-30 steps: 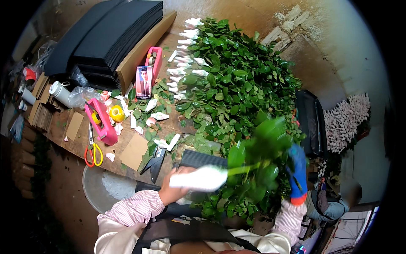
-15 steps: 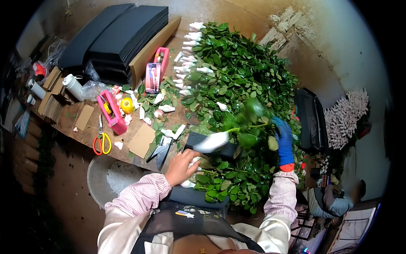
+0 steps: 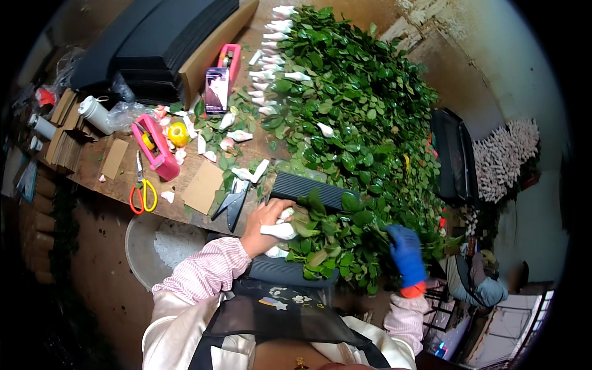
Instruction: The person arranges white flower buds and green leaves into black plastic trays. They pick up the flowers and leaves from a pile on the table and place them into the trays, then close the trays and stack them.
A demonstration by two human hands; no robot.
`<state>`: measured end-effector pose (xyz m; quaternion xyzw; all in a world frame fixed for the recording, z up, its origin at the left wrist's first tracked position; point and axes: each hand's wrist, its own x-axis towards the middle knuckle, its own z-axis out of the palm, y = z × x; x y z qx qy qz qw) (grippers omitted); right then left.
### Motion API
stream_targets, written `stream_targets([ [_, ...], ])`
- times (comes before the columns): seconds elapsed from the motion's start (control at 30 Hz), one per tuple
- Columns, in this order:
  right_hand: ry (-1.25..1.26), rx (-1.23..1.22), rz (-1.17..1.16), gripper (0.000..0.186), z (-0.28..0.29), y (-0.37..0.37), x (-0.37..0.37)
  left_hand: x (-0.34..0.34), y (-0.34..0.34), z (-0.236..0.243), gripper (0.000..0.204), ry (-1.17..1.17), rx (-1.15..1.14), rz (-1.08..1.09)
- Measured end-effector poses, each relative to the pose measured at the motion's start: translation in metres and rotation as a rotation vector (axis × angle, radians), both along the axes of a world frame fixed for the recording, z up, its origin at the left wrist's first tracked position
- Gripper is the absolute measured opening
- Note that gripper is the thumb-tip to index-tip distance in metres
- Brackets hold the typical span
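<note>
Leafy roses with white-sleeved heads lie in a bunch across a dark ribbed rest. The heads are at the left and the leaves (image 3: 364, 246) spread to the right. My bare left hand (image 3: 265, 223) curls round the heads. One white-sleeved rose (image 3: 279, 231) lies on top, just below its fingers. At the leafy end, my right hand (image 3: 405, 253) wears a blue glove with an orange cuff. Its fingers bend round the stems of that bunch, partly hidden by leaves and slightly blurred. The black ribbed rest (image 3: 314, 190) shows behind the bunch.
A large pile of sleeved roses (image 3: 364, 105) fills the table's far side. To the left are pliers-like shears (image 3: 232, 205), scissors (image 3: 143, 192), a pink tape dispenser (image 3: 157, 151), cardboard (image 3: 206, 187) and stacked black sheets (image 3: 154, 68). A bin (image 3: 139, 253) stands below the edge; a person (image 3: 481, 283) sits at right.
The rose that my right hand held in the air has come down onto the bunch beside my left hand. My right hand has moved lower, toward me. The view has shifted slightly.
</note>
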<state>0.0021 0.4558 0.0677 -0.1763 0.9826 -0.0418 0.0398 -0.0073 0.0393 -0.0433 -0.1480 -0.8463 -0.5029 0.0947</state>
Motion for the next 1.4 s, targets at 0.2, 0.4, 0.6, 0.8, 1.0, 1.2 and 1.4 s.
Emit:
stream_targets([
  [0.2,0.082,0.070,-0.127,0.049,-0.037,-0.005,0.001,0.001,-0.001,0.008,0.039,-0.004,-0.040,-0.017],
  [0.4,0.132,-0.185,0.210,0.058,0.064,-0.111,-0.004,0.000,0.001,0.005,0.034,0.025,-0.069,0.000],
  [0.6,-0.125,0.076,0.033,0.029,-0.015,-0.200,-0.032,0.004,-0.004,0.014,0.046,0.002,-0.065,0.033],
  [0.8,-0.154,0.066,0.039,0.024,-0.048,-0.186,-0.040,0.001,-0.011,0.020,0.027,-0.094,-0.025,0.079],
  [1.0,-0.107,-0.010,0.012,0.023,-0.060,-0.188,-0.037,0.007,-0.019,0.017,0.019,-0.055,0.062,0.110],
  [1.2,-0.175,-0.063,0.009,0.032,-0.049,-0.190,-0.040,0.013,-0.060,0.022,0.010,-0.134,0.392,0.504],
  [1.4,-0.161,0.082,0.041,0.033,-0.052,-0.199,-0.038,0.009,-0.032,-0.005,0.027,-0.421,0.175,0.084],
])
